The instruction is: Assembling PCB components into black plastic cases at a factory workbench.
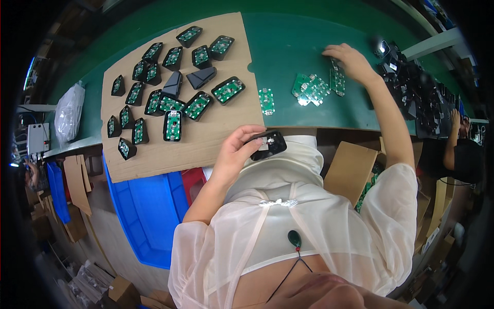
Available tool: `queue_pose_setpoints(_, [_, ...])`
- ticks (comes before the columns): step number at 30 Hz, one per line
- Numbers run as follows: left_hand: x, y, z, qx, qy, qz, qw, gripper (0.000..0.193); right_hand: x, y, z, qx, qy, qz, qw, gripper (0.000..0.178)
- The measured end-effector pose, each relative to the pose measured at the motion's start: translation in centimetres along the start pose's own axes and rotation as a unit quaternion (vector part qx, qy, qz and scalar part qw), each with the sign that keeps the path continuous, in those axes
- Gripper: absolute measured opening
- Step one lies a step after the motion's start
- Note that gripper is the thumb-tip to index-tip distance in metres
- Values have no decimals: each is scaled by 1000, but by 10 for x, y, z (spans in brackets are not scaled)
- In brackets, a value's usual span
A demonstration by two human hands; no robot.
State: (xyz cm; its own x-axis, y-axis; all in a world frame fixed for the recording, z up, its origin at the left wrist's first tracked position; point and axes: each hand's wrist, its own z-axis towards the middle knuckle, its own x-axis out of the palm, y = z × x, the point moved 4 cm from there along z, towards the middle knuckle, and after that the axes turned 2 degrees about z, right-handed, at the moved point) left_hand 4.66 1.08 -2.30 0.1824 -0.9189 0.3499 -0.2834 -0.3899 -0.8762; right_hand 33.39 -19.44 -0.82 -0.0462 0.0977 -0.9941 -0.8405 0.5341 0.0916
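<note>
My left hand (237,152) is closed around a small black plastic housing (271,146), held just off the table's near edge. Inside the housing, a pale part shows close to my fingertips. Stretched far forward on the right, my right hand (352,61) has its fingers extended over the green table, at the upper end of a green circuit board (337,81); whether it touches that board is unclear. Left of it lies a loose pile of circuit boards (315,91). One single circuit board (266,101) rests beside the cardboard sheet.
The cardboard sheet (216,141) carries several black housings with boards (173,126) and two grey-black housings (201,78). Black parts (411,87) are heaped at the right. A blue bin (146,216) and an open carton (350,167) sit below the table. Another person (465,159) is at far right.
</note>
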Motion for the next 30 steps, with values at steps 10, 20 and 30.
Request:
queue_pose_setpoints(10, [12,7,27,61,-52,-17,997,17,-28,39,-43,197,-182,490,829,30])
queue_pose_setpoints(20, [21,12,35,169,-95,33,980,21,-22,201,-67,98,-141,782,599,25])
queue_pose_setpoints(30, [21,8,28,192,-102,31,976,22,-6,212,-64,146,-146,808,551,21])
